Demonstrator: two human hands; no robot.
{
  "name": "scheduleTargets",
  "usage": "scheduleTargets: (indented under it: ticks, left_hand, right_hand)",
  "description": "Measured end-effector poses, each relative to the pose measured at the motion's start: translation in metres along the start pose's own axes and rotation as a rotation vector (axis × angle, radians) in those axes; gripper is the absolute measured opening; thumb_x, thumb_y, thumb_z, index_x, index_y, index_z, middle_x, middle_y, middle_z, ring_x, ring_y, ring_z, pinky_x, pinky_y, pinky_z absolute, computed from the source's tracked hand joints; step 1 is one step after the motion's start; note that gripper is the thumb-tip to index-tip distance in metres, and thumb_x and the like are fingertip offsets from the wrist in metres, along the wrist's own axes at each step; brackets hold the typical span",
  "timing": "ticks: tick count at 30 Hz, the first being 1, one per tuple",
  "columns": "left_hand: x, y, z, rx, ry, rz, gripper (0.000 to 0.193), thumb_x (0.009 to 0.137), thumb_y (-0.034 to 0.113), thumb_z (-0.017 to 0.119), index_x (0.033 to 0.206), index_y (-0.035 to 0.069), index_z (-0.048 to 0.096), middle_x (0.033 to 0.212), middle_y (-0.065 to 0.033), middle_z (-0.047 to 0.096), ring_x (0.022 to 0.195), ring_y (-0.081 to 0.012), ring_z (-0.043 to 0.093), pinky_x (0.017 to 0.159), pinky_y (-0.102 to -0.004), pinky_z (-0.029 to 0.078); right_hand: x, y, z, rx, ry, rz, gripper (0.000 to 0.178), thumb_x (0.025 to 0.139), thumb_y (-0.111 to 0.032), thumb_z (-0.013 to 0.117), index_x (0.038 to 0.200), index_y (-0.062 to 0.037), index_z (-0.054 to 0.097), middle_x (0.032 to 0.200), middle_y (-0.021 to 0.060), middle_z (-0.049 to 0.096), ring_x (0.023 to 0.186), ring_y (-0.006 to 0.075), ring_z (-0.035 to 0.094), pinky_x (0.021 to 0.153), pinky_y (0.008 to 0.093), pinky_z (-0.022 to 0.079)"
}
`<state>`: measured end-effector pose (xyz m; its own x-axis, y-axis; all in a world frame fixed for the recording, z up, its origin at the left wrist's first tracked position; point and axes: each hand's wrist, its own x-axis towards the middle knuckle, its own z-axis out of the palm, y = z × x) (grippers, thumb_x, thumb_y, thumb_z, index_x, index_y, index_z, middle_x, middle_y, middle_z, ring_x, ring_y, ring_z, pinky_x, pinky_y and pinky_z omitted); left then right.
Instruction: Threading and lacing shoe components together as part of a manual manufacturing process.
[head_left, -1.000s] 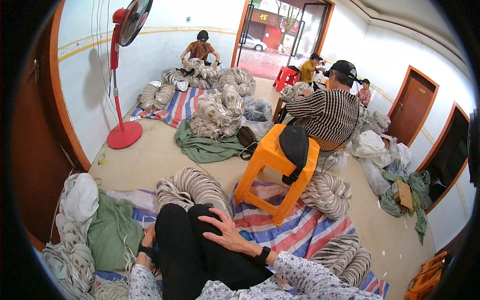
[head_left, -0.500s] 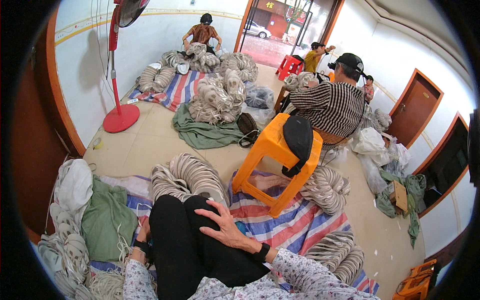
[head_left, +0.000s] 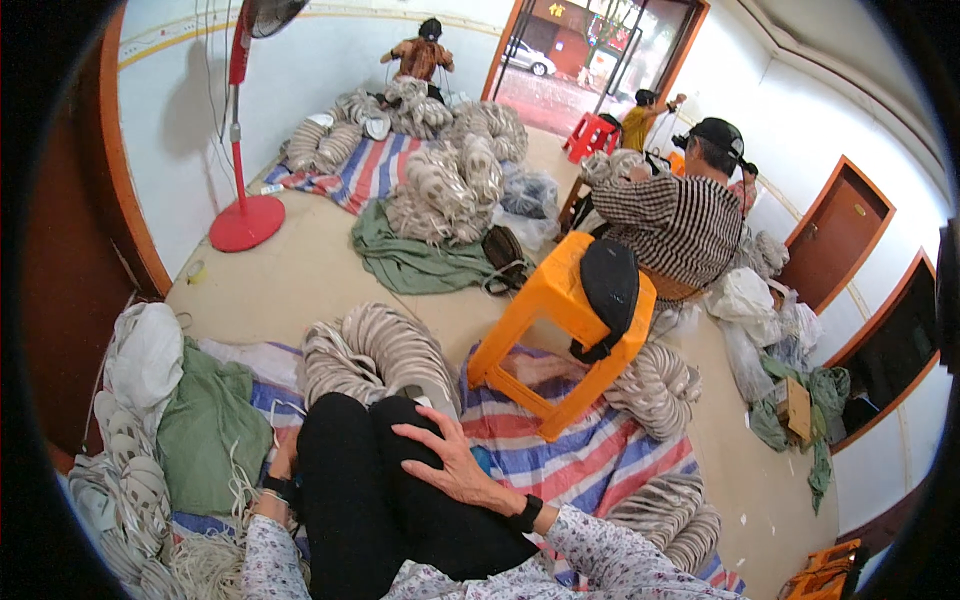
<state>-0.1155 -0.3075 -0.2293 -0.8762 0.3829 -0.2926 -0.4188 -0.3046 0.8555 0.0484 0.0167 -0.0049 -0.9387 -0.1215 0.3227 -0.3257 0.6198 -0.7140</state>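
Observation:
My right hand (head_left: pixel 455 467) lies on the knee of my black trousers (head_left: pixel 345 500), its fingers spread and nothing in them. Beside my left thigh is my left hand (head_left: pixel 284 462), its fingers mostly hidden behind the leg. White laces or strings (head_left: pixel 243 485) hang close to it. Just past my knees lies a large bundle of stacked grey-beige curved pieces (head_left: pixel 395 345), whose exact kind I cannot make out. To the left are a green cloth (head_left: pixel 212 440) and more grey pieces with strings (head_left: pixel 135 470).
An orange stool (head_left: pixel 560 300) with a black cap-like item on it stands ahead, on a striped tarp (head_left: pixel 560 450). A person in a striped top (head_left: pixel 670 225) sits beyond. Other people work farther back among bundles (head_left: pixel 445 190). A red fan base (head_left: pixel 247 222) stands left.
The view has shifted slightly, so the room sits a little differently. The person at the far back has raised their arms and sits more upright. My hands stay in about the same place.

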Motion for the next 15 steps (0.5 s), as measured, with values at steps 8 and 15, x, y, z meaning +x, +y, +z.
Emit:
scheduleTargets:
  ticks: [8, 15]
  left_hand:
    - [-0.004, -0.013, -0.018, 0.629, -0.191, 0.354, 0.039, 0.098, 0.01, 0.048, 0.135, 0.004, 0.055, 0.136, -0.0096, 0.058, 0.117, -0.0254, 0.057, 0.097, -0.0332, 0.047]
    - [-0.016, -0.017, -0.096, 0.569, 0.173, 0.337, 0.03, 0.096, 0.023, 0.052, 0.108, -0.001, 0.067, 0.1, -0.009, 0.072, 0.089, -0.023, 0.066, 0.076, -0.0378, 0.051]
  right_hand:
    - [-0.006, -0.004, -0.002, 0.002, -0.03, 0.048, 0.05, 0.092, -0.042, 0.066, 0.14, -0.0292, 0.055, 0.152, 0.0156, 0.033, 0.14, 0.038, 0.031, 0.117, 0.0519, 0.024]
    - [0.008, -0.024, 0.013, 0.078, -0.078, -0.015, 0.05, 0.093, -0.043, 0.065, 0.14, -0.0294, 0.055, 0.152, 0.0155, 0.033, 0.141, 0.0376, 0.03, 0.117, 0.052, 0.023]
